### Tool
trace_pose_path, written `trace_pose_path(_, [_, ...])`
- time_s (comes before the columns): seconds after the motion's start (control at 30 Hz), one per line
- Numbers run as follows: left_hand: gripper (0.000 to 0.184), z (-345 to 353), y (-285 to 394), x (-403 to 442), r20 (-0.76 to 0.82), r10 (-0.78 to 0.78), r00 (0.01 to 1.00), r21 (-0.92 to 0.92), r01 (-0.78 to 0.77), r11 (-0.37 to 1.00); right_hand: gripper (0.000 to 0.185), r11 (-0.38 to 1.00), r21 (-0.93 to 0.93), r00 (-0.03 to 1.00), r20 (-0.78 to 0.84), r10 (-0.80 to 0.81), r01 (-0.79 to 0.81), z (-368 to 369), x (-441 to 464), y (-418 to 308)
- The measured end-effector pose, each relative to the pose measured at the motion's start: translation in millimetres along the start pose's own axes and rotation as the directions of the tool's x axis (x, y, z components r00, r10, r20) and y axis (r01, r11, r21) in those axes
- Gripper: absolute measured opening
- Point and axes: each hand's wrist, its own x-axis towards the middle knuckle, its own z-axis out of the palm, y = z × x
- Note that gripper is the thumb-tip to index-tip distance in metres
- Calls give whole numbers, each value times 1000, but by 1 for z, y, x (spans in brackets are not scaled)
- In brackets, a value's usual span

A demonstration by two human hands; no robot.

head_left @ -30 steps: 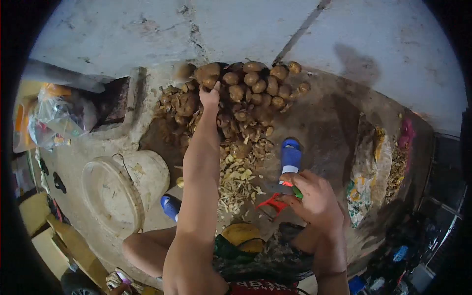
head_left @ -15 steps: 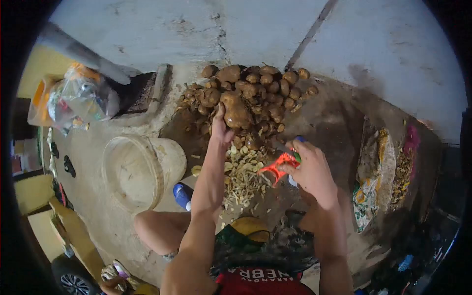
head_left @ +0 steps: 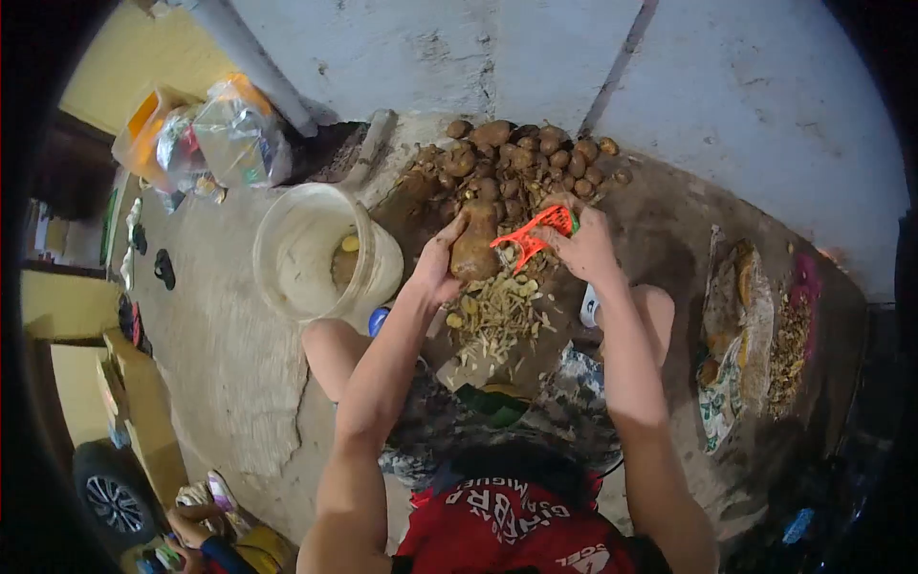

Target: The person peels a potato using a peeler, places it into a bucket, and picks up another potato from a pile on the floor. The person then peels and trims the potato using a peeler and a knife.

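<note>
My left hand [head_left: 442,263] is wrapped round the side of a large, long brown tuber [head_left: 475,244] smeared with mud. In my right hand [head_left: 585,247] is an orange peeler [head_left: 519,241] with a Y-shaped head, gripped by its handle. The peeler's head is close to the tuber's right side; I cannot tell whether its blade touches. Below them on the floor lies a heap of pale peelings [head_left: 497,320]. Beyond my hands, a pile of muddy brown tubers [head_left: 535,158] rests against the wall.
A whitish bucket [head_left: 381,268] stands left of my knee, with a brownish, yellow-topped item inside. Filled plastic bags [head_left: 239,139] sit at the back left. On the right lies an open sack [head_left: 755,335] beside scattered scraps. Another person's hand [head_left: 191,526] shows at the lower left.
The tuber has come closer to me in my left hand and now points lengthwise. My right hand has moved the peeler up beside it. The view has shifted.
</note>
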Motion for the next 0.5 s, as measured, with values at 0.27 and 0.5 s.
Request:
trace_pose_path(0.27, [40,-41,-8,-54,120,24,992,161,-43,986,46,945,-192,956,176,-233,265,41,-26,-26])
trace_pose_path(0.5, [45,-28,1,-74,157,-7,988,299,-41,953,36,957,-125,964,-8,-266,263,27,4,-20])
